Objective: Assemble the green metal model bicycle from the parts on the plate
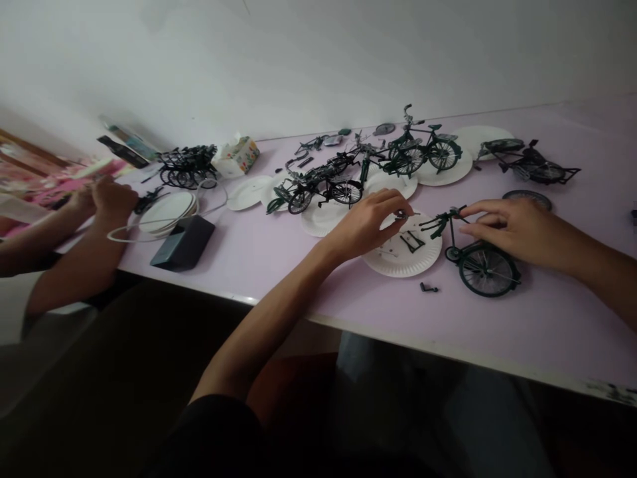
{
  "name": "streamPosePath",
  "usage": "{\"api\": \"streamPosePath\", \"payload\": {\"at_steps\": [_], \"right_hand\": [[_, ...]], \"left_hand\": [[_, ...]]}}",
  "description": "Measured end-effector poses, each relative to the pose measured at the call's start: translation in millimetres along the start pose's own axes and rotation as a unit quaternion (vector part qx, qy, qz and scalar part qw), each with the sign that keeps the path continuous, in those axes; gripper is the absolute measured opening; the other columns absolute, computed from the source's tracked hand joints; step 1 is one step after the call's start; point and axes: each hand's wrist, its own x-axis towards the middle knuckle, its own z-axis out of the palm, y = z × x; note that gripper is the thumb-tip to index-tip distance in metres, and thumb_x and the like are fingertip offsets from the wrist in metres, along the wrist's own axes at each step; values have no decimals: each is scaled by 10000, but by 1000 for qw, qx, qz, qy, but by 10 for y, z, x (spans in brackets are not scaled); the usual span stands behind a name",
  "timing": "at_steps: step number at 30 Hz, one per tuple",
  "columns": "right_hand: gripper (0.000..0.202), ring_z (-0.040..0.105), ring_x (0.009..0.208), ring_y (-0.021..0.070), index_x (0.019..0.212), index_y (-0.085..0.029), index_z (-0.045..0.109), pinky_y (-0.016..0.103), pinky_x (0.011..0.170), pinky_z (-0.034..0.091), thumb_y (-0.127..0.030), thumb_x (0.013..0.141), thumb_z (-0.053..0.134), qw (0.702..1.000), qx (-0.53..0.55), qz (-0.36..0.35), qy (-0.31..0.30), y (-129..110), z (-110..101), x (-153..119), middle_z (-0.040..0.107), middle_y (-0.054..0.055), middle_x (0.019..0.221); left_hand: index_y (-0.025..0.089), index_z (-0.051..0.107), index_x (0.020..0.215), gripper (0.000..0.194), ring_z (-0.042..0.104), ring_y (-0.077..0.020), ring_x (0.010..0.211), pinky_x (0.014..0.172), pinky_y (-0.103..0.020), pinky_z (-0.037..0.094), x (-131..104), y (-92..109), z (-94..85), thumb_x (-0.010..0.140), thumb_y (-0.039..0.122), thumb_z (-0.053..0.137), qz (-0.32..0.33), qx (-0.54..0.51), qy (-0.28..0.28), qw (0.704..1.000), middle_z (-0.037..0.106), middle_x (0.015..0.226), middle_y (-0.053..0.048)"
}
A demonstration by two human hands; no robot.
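A lilac table (pixel 269 255) carries white plates (pixel 408 267), miniature bicycles (pixel 188 167), a tissue box (pixel 245 157) and a dark block (pixel 184 244).

Makeshift workshop: lilac table (pixel 259 239) with model bicycles (pixel 490 269), paper plates (pixel 405 271), loose parts (pixel 428 288).

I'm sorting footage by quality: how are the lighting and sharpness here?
Head view: dim light, near-black beneath the table, a small glint on its front edge; pink things at far left look smeared, while the green bicycle at the right hand shows clearer outlines.
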Motion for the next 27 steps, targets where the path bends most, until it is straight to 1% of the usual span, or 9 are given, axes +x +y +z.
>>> {"api": "streamPosePath", "payload": {"at_steps": [5,7,12,17,19,21,23,27], "right_hand": [[570,795,859,305,1184,-190,796,406,739,630,-615,818,693,999,27,37,3,6,6,1,832,128,906],[559,796,853,302,1160,-196,788,398,733,632,-613,796,715,998,47,50,2,-9,6,0,828,119,891],[540,807,880,307,1147,-216,762,417,788,648,-580,750,734,989,126,72,-4,-92,28,3,832,102,877],[522,806,912,304,1145,-222,755,445,877,655,-586,773,723,989,134,53,-10,-110,55,29,833,95,880],[488,804,966,304,1098,-224,781,455,936,647,-591,786,706,991,122,51,-11,-96,57,43,841,109,997],[433,797,1021,309,972,-226,810,462,976,637,-602,805,674,993,110,49,-12,-83,54,56,824,126,1165],[435,788,1062,318,873,-224,820,460,984,637,-622,818,654,993,109,51,-23,-77,48,66,792,133,1283],[476,772,1100,339,858,-213,832,444,939,654,-663,807,683,991,117,55,-31,-82,38,72,748,141,1388]], "left_hand": [[134,683,1126,127,710,-231,1074,934,-388,611,9,7,8,1064,147,573,0,-3,-9,1000,736,1139,-129],[137,682,1124,127,708,-231,1078,937,-386,607,10,27,4,1068,152,568,1,-1,-10,1000,739,1136,-128],[145,673,1114,121,700,-219,1051,913,-373,599,3,67,-7,1075,160,560,6,-1,-12,1000,738,1135,-124],[166,662,1123,133,696,-206,1045,899,-364,590,3,65,-11,1095,190,533,-1,3,-16,1000,730,1128,-113],[170,658,1127,130,696,-203,1050,910,-362,579,4,65,-13,1096,187,533,-2,10,-18,1000,733,1132,-108],[178,652,1134,124,701,-203,1073,943,-372,559,4,67,-17,1097,181,534,-4,24,-21,999,740,1153,-101],[181,648,1140,121,705,-208,1101,975,-387,538,2,68,-21,1097,178,536,-5,37,-22,999,746,1172,-97],[180,648,1143,122,702,-211,1105,986,-396,520,-2,64,-19,1094,177,537,-10,38,-21,999,748,1175,-99]]}}
